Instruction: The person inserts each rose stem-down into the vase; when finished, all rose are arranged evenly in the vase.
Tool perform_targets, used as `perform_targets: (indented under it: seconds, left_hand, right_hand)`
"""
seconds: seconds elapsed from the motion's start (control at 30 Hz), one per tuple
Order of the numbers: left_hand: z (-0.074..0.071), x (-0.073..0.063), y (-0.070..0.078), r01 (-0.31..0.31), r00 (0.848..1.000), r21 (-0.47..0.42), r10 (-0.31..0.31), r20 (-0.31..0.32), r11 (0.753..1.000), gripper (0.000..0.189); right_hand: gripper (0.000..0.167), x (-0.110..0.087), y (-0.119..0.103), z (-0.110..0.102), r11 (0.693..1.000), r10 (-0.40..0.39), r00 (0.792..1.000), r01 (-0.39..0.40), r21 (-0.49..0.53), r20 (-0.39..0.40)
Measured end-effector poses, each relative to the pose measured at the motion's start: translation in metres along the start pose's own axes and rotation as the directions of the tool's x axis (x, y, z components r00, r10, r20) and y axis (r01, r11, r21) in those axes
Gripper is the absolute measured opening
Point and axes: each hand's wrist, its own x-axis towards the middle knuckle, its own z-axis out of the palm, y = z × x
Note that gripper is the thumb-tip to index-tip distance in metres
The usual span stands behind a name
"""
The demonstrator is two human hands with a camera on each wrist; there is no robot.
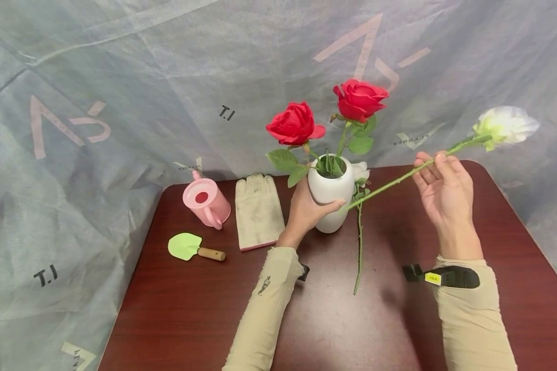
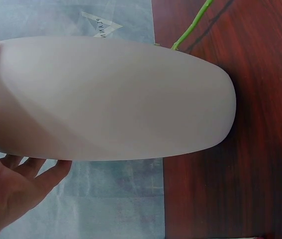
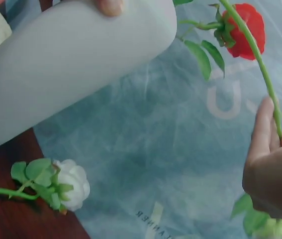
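My left hand [image 1: 306, 210] grips the white vase [image 1: 330, 190] round its side, the thumb across the front. The vase stands on the table and leans a little. Two red roses, one on the left [image 1: 294, 123] and one on the right [image 1: 361, 100], rise from its mouth. Between thumb and fingers my right hand [image 1: 451, 198] pinches the green stem [image 3: 258, 55] of a long white flower [image 1: 506, 127], held slanting with its bloom to the upper right. In the head view the stem's lower end overlaps the vase's right side; whether they touch I cannot tell.
Behind and right of the vase lies another white rose [image 3: 72, 185], its stem [image 1: 360, 252] pointing toward me. On the left are a pink watering can [image 1: 218, 203], pale work gloves [image 1: 258, 214] and a small green trowel [image 1: 185, 246]. A grey cloth [image 1: 167, 103] hangs behind the table.
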Motion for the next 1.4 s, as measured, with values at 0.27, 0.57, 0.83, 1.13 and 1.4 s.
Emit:
perform_targets:
  seconds: [0.27,0.57,0.83,1.13,1.4]
  left_hand:
    - [0.001,0.000,0.000,-0.014,1.000,0.006,0.014,-0.009,1.000,0.088]
    - [0.002,0.000,0.000,0.010,1.000,0.010,-0.010,-0.004,1.000,0.091]
    - [0.000,0.000,0.000,0.006,1.000,0.005,-0.006,-0.001,1.000,0.088]
    - [0.000,0.000,0.001,0.013,1.000,0.027,-0.012,-0.008,1.000,0.089]
    - [0.000,0.000,0.002,0.020,1.000,0.027,-0.020,-0.007,0.999,0.088]
  right_hand:
    - [0.009,0.003,0.003,0.009,0.981,-0.140,0.953,0.169,0.090,-0.270]
    - [0.013,0.002,0.013,0.019,0.964,-0.260,0.889,0.263,-0.046,-0.377]
    - [0.016,-0.001,0.034,0.033,0.922,-0.373,0.880,0.316,-0.225,-0.293]
    - [0.019,-0.002,0.054,0.050,0.839,-0.467,0.872,0.385,-0.384,-0.147]
    - [0.013,-0.004,0.069,0.057,0.745,-0.458,0.888,0.399,-0.535,0.024]
